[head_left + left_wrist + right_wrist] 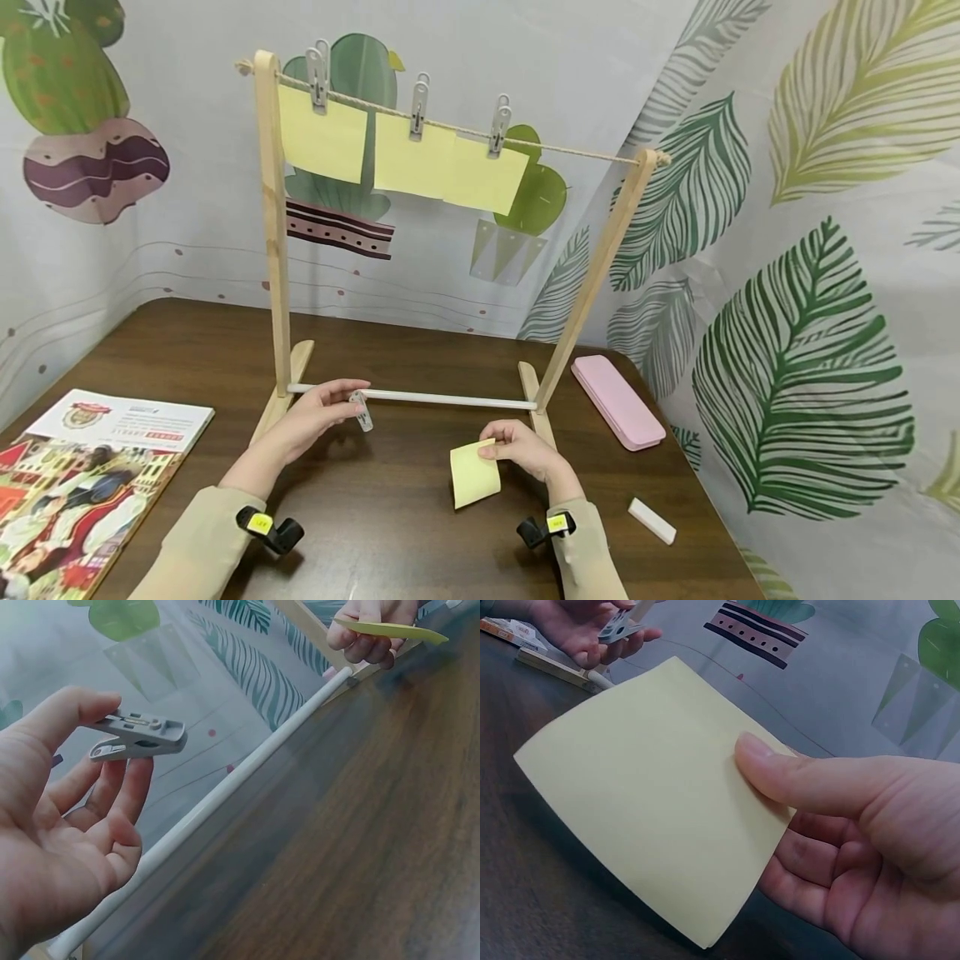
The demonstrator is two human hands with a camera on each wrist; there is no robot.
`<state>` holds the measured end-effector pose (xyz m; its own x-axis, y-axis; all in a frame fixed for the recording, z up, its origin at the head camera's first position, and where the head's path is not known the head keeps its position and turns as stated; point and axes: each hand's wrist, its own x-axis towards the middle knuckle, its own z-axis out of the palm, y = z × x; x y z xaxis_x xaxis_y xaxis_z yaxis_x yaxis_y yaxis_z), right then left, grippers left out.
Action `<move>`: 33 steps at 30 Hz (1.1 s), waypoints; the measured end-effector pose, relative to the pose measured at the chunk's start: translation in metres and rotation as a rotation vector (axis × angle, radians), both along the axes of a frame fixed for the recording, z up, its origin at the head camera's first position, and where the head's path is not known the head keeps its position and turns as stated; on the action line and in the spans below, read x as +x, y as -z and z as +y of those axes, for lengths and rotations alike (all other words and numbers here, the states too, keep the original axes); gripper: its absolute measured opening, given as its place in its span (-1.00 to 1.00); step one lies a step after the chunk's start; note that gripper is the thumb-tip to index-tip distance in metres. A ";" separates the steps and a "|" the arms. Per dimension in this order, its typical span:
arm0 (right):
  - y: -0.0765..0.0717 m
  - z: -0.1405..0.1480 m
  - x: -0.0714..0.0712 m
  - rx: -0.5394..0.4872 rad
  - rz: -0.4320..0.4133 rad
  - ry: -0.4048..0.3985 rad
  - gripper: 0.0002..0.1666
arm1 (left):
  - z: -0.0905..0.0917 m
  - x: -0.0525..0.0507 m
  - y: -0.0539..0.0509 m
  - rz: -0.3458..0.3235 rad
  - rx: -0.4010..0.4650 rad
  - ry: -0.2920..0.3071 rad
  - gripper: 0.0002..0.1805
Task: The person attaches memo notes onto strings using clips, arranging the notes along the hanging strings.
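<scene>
Between thumb and fingers, my left hand (324, 415) pinches a grey clothespin (362, 412), held near the white crossbar (450, 398) of a wooden stand. In the left wrist view the clothespin (142, 736) lies sideways across the fingertips. My right hand (525, 450) pinches a yellow sticky note (475, 475) by its edge above the table; the right wrist view shows the thumb on the face of the note (652, 802). Higher up, three yellow notes (322, 137) hang from the stand's rope (573, 151), each under a grey clothespin (418, 108).
The wooden stand's left post (272, 225) and right post (600, 275) rise from the dark table (360, 533). A magazine (90, 492) lies at the left. To the right are a pink case (618, 402) and a small white block (652, 521). A patterned cloth (750, 317) hangs behind.
</scene>
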<state>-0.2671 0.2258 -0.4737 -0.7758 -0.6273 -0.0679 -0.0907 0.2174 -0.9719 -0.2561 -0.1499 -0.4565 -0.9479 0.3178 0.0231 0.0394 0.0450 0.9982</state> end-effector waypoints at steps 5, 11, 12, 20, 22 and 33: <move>0.003 0.000 -0.002 -0.003 0.019 0.017 -0.67 | 0.002 -0.001 -0.002 -0.040 0.025 -0.027 -0.36; 0.002 0.000 -0.001 -0.009 0.033 0.024 -0.68 | 0.002 -0.003 -0.001 -0.079 0.043 -0.028 -0.36; 0.001 0.000 -0.001 -0.008 0.034 0.024 -0.68 | 0.001 -0.004 -0.001 -0.080 0.043 -0.025 -0.36; 0.000 -0.001 -0.001 -0.001 0.027 0.033 -0.67 | 0.001 -0.004 0.000 -0.110 0.042 -0.034 -0.35; 0.000 -0.001 -0.001 -0.003 0.027 0.032 -0.66 | 0.001 -0.003 0.000 -0.108 0.043 -0.029 -0.35; 0.002 -0.001 0.001 0.007 0.013 0.035 -0.67 | 0.006 0.003 0.003 -0.087 0.068 0.011 -0.41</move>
